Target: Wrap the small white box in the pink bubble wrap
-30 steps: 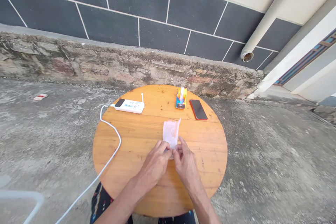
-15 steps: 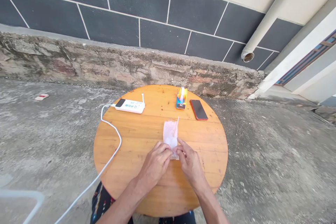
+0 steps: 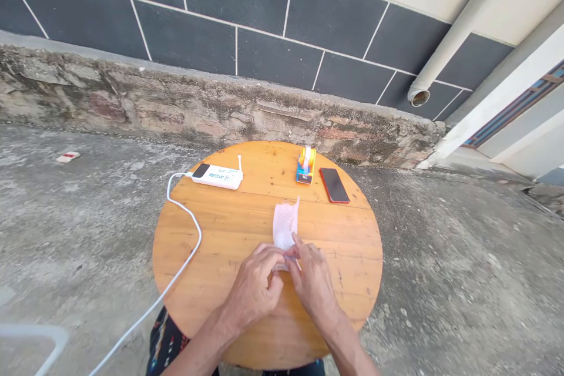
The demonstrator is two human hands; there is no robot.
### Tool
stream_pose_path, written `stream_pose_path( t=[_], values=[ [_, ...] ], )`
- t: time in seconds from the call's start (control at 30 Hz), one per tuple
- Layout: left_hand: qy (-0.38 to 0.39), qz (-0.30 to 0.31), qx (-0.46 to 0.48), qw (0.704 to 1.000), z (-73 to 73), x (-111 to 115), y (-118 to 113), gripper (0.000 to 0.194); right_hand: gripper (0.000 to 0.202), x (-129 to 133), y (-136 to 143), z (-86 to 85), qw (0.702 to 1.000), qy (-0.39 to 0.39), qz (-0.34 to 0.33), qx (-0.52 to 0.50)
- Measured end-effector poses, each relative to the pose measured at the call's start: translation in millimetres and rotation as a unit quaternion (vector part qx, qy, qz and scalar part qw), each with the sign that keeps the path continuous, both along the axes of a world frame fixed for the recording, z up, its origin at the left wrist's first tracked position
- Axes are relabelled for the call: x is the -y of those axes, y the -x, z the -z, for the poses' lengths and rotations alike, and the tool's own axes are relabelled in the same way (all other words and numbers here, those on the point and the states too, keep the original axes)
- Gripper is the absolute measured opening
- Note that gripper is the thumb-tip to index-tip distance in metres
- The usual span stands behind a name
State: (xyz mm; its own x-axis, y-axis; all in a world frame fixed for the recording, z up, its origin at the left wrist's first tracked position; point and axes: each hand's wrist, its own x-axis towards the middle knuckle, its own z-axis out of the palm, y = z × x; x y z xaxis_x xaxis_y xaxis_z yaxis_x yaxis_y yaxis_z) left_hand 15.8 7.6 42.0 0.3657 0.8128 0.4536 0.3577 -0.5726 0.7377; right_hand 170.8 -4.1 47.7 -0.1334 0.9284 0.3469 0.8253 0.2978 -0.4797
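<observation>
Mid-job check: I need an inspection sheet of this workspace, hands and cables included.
Surface: round wooden table, dark marks.
Job's things: pale pink sheet, near end partly covered.
Clutter: tape dispenser and phone beyond the sheet; white device at far left.
Hands: left hand and right hand, fingers at the sheet's near end; grip unclear.
Cables: white cable from the device, crossing the table's left edge, out of view.
Surroundings: concrete ground with a red-and-white scrap; stone ledge, tiled wall, pipe.
</observation>
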Motion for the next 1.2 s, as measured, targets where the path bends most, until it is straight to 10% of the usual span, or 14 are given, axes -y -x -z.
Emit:
stream_pose_path(
  t=[0.3,0.8,1.0,1.2],
  values=[
    [0.107,-0.151,0.012,0.983,-2.2,-14.1,-19.0,0.017,0.059,-2.0,8.2,-0.6,0.993,-0.032,0.017,0.116],
    [0.152,-0.142,-0.053,0.977,2.2,-12.8,-24.0,0.005,0.059,-3.2,-8.7,2.6,0.994,0.039,-0.043,-0.091],
    [0.171,-0.156,-0.076,0.970,-6.5,-12.5,-27.5,0.012,0.031,-33.5,-38.0,-23.8,0.995,0.015,-0.067,-0.067],
    [0.100,-0.175,-0.161,0.966,-11.9,-8.7,-29.0,0.016,0.033,-85.1,-40.3,-61.8,0.965,-0.028,-0.160,0.207]
  ],
)
